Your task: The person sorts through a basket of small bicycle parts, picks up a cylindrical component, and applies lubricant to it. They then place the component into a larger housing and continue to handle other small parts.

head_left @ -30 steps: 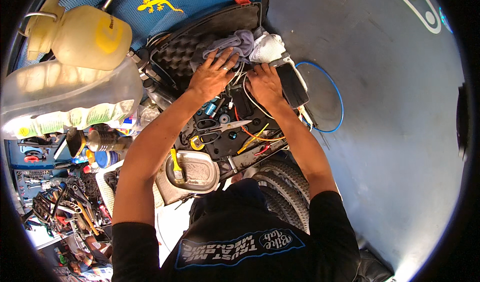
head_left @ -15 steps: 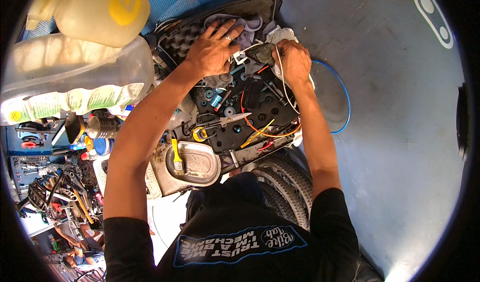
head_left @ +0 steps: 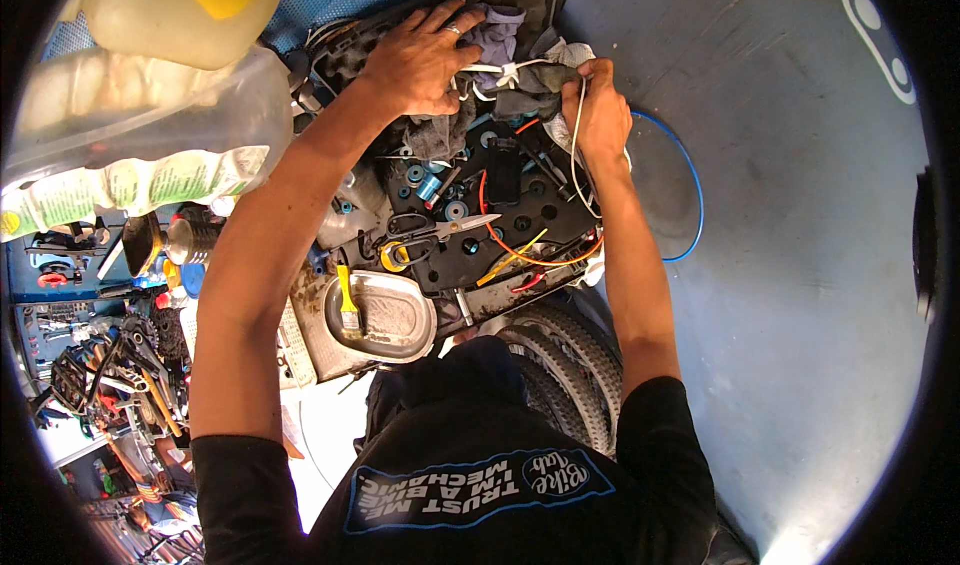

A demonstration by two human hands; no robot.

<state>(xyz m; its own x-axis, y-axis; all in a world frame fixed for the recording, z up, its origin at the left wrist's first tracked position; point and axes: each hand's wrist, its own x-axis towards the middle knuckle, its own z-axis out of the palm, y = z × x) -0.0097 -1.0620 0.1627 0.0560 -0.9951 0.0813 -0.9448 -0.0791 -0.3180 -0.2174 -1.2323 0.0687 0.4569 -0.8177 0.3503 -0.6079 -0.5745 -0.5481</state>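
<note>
My left hand (head_left: pixel 415 63) lies with fingers spread over the far left of a black tool case, next to a lilac-grey rag (head_left: pixel 497 35). A worn grey cloth (head_left: pixel 437 137) hangs below its palm. At the far right of the case, my right hand (head_left: pixel 600 117) is closed in a pinch on a dark grey-green rag (head_left: pixel 556 77). A white cable (head_left: pixel 576 150) loops down beside that hand; whether the fingers hold it too is hidden. White strips (head_left: pixel 507 71) lie between my two hands.
Scissors (head_left: pixel 455 231), an orange cable (head_left: pixel 535 262) and small blue parts (head_left: pixel 430 185) lie on the case's black foam. A metal tray (head_left: pixel 431 315) holds a yellow-handled brush (head_left: pixel 348 303). Bicycle tyres (head_left: pixel 585 365) stand below. A blue cable (head_left: pixel 698 185) arcs right; plastic containers (head_left: pixel 150 115) stand left.
My right hand has shifted slightly right, drawing the dark rag with it. My left hand has moved a little left and away. More of the white strips shows between them.
</note>
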